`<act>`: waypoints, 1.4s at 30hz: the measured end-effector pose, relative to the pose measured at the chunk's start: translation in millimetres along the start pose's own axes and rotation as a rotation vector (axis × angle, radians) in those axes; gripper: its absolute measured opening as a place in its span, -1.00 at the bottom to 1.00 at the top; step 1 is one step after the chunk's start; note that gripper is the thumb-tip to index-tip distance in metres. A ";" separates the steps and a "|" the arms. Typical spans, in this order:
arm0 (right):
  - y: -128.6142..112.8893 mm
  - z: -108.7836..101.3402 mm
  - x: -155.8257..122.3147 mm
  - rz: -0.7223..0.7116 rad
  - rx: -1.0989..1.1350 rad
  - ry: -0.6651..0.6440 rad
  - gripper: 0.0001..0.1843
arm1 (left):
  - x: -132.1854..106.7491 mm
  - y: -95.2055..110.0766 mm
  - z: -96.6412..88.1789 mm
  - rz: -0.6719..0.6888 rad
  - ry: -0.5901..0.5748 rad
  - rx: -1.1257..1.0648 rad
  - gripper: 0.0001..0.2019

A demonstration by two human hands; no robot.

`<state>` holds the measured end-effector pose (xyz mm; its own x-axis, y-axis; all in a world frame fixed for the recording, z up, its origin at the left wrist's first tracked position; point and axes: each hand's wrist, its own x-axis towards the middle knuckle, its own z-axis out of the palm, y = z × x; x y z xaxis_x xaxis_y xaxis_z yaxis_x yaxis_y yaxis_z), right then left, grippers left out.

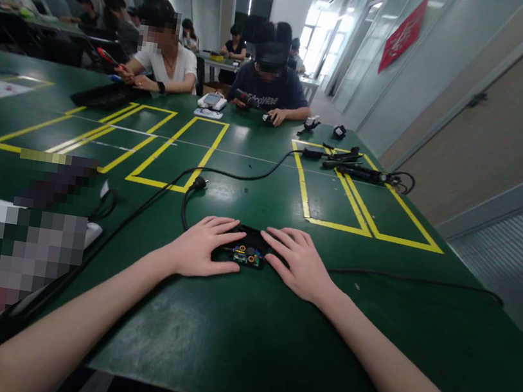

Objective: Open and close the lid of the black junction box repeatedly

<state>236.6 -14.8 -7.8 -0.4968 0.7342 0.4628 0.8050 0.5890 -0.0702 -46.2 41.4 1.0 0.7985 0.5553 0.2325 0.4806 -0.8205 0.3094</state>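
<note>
A small opened black power adapter (249,256) lies on the green table between my hands, its circuit board with coils and other parts showing. My left hand (208,247) rests at its left side, palm down, fingers spread, fingertips at the casing's edge. On the other side my right hand (296,259) lies with its fingers apart and its tips by the right edge of the casing. Neither hand is closed around anything. A black cord with a plug (199,183) curves out behind my left hand, and another black cable (415,280) runs off to the right.
Yellow tape rectangles (156,182) mark the green table (230,347). Black tools and cables (355,169) lie at the back right. A long cable (240,175) crosses the middle. Two people (269,87) work across the table, near a white device (213,101). Blurred items lie at left.
</note>
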 end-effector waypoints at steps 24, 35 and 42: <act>-26.1 3.5 4.1 0.453 0.812 0.030 -0.75 | -2.8 16.6 0.9 -0.002 0.109 -0.366 -0.70; -27.2 -5.8 -1.9 0.192 0.845 0.098 -0.90 | -4.0 17.7 2.7 -0.038 0.151 -0.444 -0.45; -25.3 -5.9 -5.7 0.138 0.740 0.002 -0.86 | -2.7 18.6 -1.1 -0.030 0.115 -0.384 -0.70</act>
<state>221.0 -35.8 -3.5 -0.4057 0.8178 0.4082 0.4315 0.5650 -0.7033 -39.8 24.8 7.2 0.7296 0.6079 0.3133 0.3153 -0.7055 0.6347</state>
